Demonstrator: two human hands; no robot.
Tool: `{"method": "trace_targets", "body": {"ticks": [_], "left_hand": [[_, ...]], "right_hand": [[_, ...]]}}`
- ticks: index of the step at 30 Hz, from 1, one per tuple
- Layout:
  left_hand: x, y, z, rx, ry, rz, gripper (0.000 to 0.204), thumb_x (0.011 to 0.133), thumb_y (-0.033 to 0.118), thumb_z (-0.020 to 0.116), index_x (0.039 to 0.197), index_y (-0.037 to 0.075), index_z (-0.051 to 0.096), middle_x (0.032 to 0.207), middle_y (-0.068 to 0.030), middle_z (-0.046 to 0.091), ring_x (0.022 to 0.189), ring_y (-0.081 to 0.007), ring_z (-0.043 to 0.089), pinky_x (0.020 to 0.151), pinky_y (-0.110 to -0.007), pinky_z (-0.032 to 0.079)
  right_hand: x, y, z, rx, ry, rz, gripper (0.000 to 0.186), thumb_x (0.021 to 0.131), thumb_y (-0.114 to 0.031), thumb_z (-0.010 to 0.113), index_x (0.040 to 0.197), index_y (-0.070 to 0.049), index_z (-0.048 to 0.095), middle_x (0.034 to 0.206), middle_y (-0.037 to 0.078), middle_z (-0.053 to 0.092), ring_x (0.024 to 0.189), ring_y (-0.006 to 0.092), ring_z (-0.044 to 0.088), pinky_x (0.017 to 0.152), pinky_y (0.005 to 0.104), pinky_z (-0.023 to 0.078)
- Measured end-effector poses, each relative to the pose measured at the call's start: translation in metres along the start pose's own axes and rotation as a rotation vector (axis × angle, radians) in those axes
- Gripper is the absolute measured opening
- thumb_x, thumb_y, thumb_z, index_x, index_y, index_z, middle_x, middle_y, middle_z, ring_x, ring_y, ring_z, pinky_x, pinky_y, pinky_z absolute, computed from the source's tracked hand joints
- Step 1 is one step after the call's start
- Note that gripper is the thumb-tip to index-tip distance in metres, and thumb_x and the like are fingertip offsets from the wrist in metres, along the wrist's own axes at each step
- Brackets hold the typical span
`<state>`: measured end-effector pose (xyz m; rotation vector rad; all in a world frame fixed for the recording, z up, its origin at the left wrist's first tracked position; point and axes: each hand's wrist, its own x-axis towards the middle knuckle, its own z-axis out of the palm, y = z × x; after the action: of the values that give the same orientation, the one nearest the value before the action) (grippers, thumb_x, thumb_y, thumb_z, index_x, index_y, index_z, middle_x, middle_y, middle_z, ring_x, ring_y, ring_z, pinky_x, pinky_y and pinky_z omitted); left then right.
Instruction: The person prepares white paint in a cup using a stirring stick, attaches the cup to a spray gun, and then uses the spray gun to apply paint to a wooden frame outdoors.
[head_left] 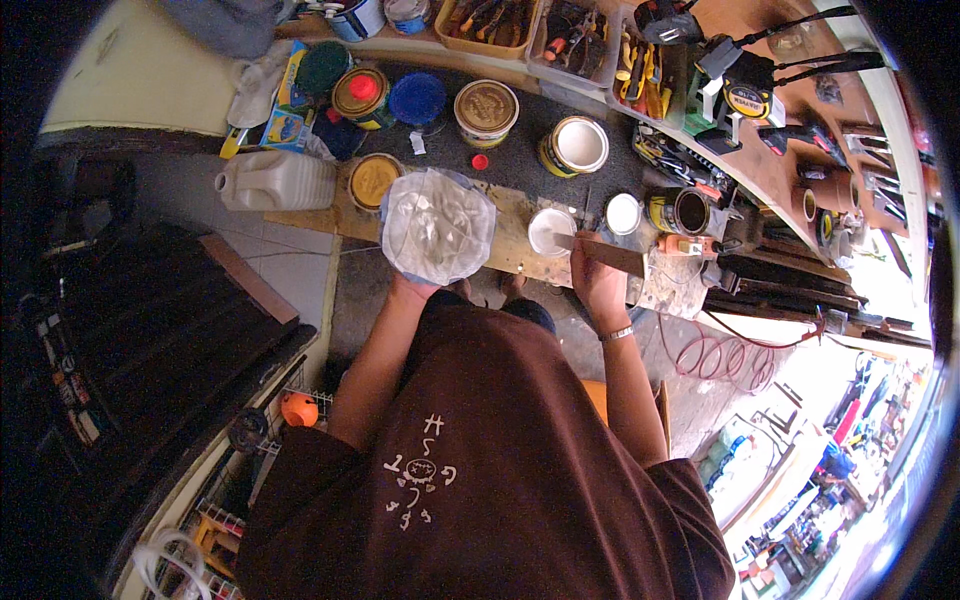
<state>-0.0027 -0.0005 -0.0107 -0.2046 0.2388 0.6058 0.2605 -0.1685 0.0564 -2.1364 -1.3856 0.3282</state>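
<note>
My left hand (412, 287) grips from below a round, shallow container covered in crinkled clear plastic (438, 226), with whitish smears across it. Most of its fingers are hidden under the container. To the right, my right hand (600, 287) is closed round a flat brown strip (618, 256) with a thin greyish end. That end reaches over the rim of a small white tub (551, 232), whose inside looks white. Whether the strip touches the contents, I cannot tell. A second small tub with a white top (623, 213) stands just beyond the right hand.
Behind the hands, on the workbench (515, 250), stand an open can of white paint (578, 147), a lidded can (486, 112), a yellow-topped tin (375, 182) and a beige jug (278, 181). An open dark can (680, 211) is at right. Tool bins (645, 75) line the back shelf.
</note>
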Motion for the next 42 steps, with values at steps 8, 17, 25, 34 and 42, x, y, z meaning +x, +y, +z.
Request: {"method": "trace_targets", "body": {"ticks": [8,17,25,34,42], "left_hand": [[-0.002,0.002,-0.001,-0.013,0.003,0.007,0.069,0.101,0.061,0.047,0.154,0.016,0.046,0.154,-0.0141,0.052,0.139,-0.0393,0.05,0.114,-0.065,0.04],[0.003,0.003,-0.005,-0.028,0.009,-0.002,0.069,0.101,0.061,0.048,0.153,0.016,0.046,0.153,-0.0139,0.052,0.139,-0.0395,0.05,0.114,-0.065,0.04],[0.009,0.002,0.003,0.018,-0.037,-0.01,0.067,0.105,0.059,0.04,0.154,0.014,0.044,0.152,-0.0143,0.052,0.137,-0.0383,0.052,0.114,-0.061,0.042],[0.009,-0.002,0.002,-0.03,-0.085,-0.024,0.067,0.104,0.059,0.041,0.154,0.014,0.045,0.152,-0.0142,0.053,0.137,-0.0375,0.053,0.114,-0.061,0.042],[0.007,-0.002,0.001,-0.002,-0.047,-0.01,0.067,0.104,0.059,0.041,0.154,0.014,0.045,0.152,-0.0142,0.053,0.137,-0.0375,0.053,0.114,-0.061,0.043]], "right_hand": [[-0.016,-0.003,-0.025,0.137,0.02,0.088,0.016,0.103,-0.007,0.06,0.117,-0.001,0.065,0.105,0.014,0.071,0.08,0.0228,0.069,0.069,0.0352,0.055],[-0.028,-0.062,-0.093,0.053,0.152,-0.083,0.02,0.093,0.002,0.067,0.113,0.0,0.066,0.093,0.018,0.074,0.074,0.0328,0.074,0.062,0.0371,0.058],[-0.039,-0.079,-0.106,-0.008,0.155,-0.101,0.019,0.097,0.0,0.063,0.116,0.0,0.068,0.094,0.014,0.075,0.066,0.0201,0.071,0.061,0.0329,0.056],[-0.043,-0.083,-0.11,0.035,0.162,-0.098,0.019,0.091,0.004,0.068,0.109,0.002,0.067,0.103,0.018,0.076,0.084,0.0326,0.077,0.071,0.0364,0.062],[-0.044,-0.081,-0.113,0.04,0.153,-0.098,0.02,0.09,0.005,0.068,0.11,0.002,0.068,0.104,0.018,0.076,0.085,0.0319,0.077,0.072,0.0364,0.062]]}}
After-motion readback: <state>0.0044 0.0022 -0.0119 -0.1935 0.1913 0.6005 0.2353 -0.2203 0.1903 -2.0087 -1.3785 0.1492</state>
